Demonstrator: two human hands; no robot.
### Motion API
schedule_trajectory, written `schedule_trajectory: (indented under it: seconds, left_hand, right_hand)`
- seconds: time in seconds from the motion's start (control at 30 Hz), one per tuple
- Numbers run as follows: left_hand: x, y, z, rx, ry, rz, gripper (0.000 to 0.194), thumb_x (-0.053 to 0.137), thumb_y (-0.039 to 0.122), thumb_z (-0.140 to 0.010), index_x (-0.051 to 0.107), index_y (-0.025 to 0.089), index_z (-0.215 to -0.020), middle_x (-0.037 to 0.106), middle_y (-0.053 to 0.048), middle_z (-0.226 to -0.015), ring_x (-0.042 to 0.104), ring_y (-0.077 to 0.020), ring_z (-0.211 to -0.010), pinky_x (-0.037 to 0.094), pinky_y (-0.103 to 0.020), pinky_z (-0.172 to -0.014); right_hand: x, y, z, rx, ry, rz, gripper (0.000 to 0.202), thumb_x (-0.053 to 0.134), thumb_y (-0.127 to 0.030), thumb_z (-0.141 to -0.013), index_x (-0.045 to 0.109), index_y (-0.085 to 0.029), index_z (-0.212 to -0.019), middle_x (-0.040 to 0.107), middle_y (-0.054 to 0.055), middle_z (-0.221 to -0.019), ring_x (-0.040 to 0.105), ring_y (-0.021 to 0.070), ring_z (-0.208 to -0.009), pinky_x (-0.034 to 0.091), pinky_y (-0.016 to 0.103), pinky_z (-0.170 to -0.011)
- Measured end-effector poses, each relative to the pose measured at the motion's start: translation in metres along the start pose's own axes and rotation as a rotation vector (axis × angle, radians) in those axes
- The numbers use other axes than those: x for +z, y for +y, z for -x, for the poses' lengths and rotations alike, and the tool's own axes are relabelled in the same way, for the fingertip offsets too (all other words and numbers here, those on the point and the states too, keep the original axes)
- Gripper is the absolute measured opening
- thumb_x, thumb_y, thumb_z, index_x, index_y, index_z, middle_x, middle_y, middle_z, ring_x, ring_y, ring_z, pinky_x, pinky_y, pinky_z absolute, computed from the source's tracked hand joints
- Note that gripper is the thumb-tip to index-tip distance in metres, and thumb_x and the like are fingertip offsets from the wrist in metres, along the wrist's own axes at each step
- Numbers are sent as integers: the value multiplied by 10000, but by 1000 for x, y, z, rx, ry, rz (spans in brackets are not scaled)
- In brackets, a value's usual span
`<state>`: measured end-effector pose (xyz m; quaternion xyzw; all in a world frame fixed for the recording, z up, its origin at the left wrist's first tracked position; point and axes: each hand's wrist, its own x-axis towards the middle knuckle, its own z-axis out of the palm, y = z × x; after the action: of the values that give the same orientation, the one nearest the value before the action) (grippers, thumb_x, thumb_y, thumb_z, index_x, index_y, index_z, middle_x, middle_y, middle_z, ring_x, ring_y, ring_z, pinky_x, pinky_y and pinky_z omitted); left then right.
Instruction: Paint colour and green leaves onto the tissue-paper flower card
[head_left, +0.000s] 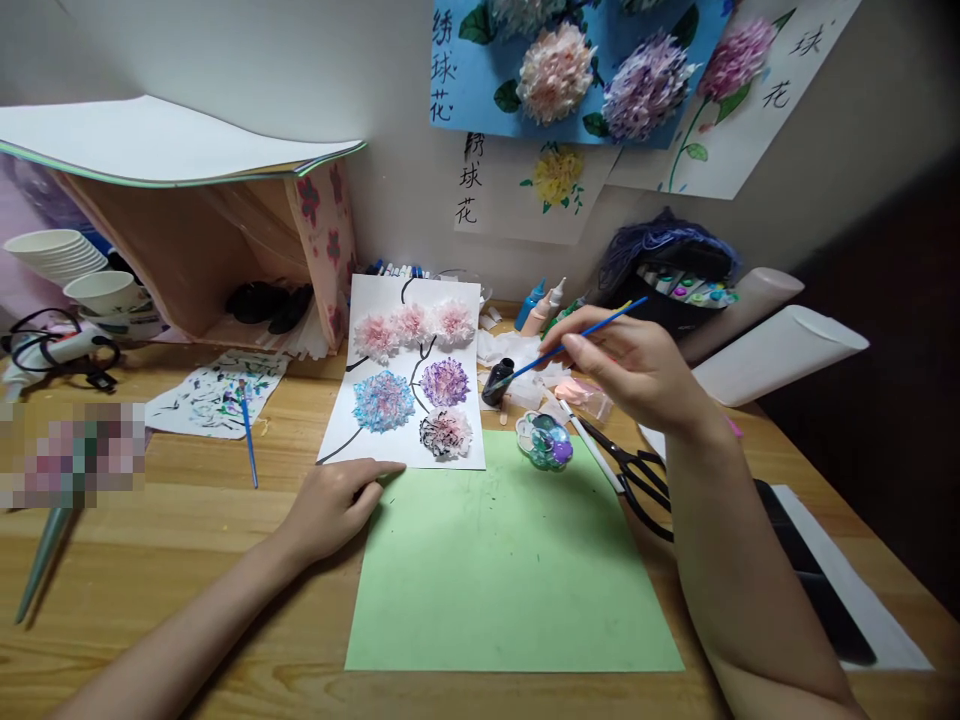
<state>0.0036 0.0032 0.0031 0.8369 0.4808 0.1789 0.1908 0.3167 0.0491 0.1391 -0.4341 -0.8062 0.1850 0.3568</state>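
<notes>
My right hand (626, 365) pinches a slim blue paintbrush (534, 363), whose tip is at the mouth of a small black ink bottle (494, 388). Whether the tip dips inside is too small to tell. My left hand (337, 505) rests on the table with its index finger stretched along the lower edge of a white sheet (337, 440). Nothing shows in its grasp. Fluffy flowers in pink, blue, purple and black-pink stand out from that sheet, joined by black painted stems. Under its lower edge lies a green sheet (517, 580).
A flower-shaped palette (546, 441) with smeared paint lies near black scissors (637, 480) and a white pen (596, 450). Another blue brush (248, 440) rests on a paint-stained paper (202, 400). Glue bottles (536, 312), a pink box (322, 250) and paper cups (105, 292) stand farther back.
</notes>
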Motion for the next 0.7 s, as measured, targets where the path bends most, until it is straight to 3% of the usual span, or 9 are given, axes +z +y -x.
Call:
schedule_trajectory:
  seconds: [0.1,0.2,0.7]
  left_hand:
    - [0,0,0,-2,-3,8,378,391,169,-821,658,250,-1076,711,2,-993,659,-160,-847,500,-281,-712]
    - [0,1,1,0,-9,4,378,389,167,-824,657,248,-1077,715,2,-968,658,-155,-823,494,-274,-701]
    - [-1,2,-1,16,-2,-2,385,376,180,-821,673,237,-1058,709,4,-1017,665,-158,-871,500,-272,-728]
  right_hand:
    - [12,-7,-2,-45,-207,86,204,437,-274,-896,625,-202,-865,659,39,-845,611,151,-765,466,289,-701]
    - [24,-9,-4,-69,-306,131,202,438,-274,-889,624,-196,-893,660,39,-806,602,149,-745,448,277,-668]
    - [41,-6,-5,-74,-428,199,225,423,-261,-881,628,-172,-903,649,44,-797,559,136,-692,405,271,-629]
